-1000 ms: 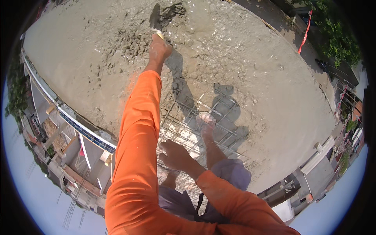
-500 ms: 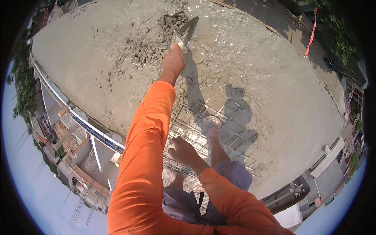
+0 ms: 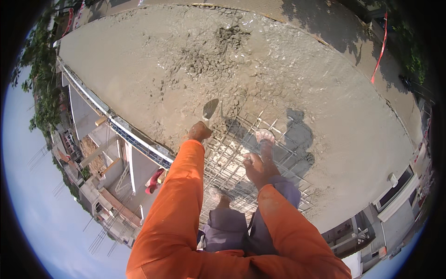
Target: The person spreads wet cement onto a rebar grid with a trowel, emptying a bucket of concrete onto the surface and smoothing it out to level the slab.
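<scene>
My left hand [image 3: 200, 132] is closed around the handle of a pointed trowel [image 3: 210, 109]. Its blade lifts over wet grey concrete [image 3: 186, 100], by the edge of an uncovered grid of steel bars [image 3: 234, 139]. Most of the handle is hidden by my fingers. My right hand [image 3: 258, 171] hangs above the grid by my right leg, its fingers loosely bent and apart. Nothing can be made out in it. Rough, lumpy concrete [image 3: 204, 60] lies beyond the trowel.
My foot [image 3: 265, 135] stands on the bars, the other foot [image 3: 216, 194] nearer me. A formwork edge [image 3: 139, 148] bounds the slab at left, with a drop beyond it. A person in red [image 3: 154, 182] is below. Red-and-white tape [image 3: 380, 51] hangs at far right.
My left hand has drawn the trowel back toward me, from the far lumpy concrete to the edge of the bar grid. My right hand has shifted right.
</scene>
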A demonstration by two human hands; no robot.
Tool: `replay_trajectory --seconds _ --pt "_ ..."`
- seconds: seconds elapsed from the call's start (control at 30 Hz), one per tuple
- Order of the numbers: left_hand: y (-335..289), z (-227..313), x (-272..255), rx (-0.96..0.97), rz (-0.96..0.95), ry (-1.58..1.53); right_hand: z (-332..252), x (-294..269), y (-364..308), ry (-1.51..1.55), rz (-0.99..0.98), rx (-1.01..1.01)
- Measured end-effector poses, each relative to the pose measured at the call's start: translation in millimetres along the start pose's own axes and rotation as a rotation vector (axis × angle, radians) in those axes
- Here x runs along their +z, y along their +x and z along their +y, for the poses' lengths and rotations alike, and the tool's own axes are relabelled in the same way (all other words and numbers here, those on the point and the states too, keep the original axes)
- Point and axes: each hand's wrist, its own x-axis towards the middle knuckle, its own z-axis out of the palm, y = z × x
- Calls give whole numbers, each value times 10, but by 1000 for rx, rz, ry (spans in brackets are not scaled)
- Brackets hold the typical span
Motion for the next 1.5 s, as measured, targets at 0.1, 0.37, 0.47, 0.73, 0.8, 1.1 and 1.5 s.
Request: replay_trajectory --seconds 0.1,0.37,0.47,0.73,0.8,1.1,1.5 --pt "-927 -837 560 -42 120 -160 -139 -517 -366 -33 201 -176" --pt "-3184 -2702 1863 -484 -19 -782 172 -2444 -1943 -409 83 305" --pt "-3453 -3002 2303 -415 149 -843 1087 -3230 -2516 -1182 -208 -315" --pt "-4083 -3764 4042 -608 199 -1185 120 -2068 -3061 -556 -103 233" --pt "-4284 -3758 4321 -613 212 -1241 -172 -1845 -3141 -608 -89 114" --pt "-5023 -3514 7143 -771 278 -1400 -798 -528 -3331 -1053 -409 -48" --pt "-6512 -1316 6611 -1398 -99 -2335 -1414 1287 -2440 -1233 -810 -333"
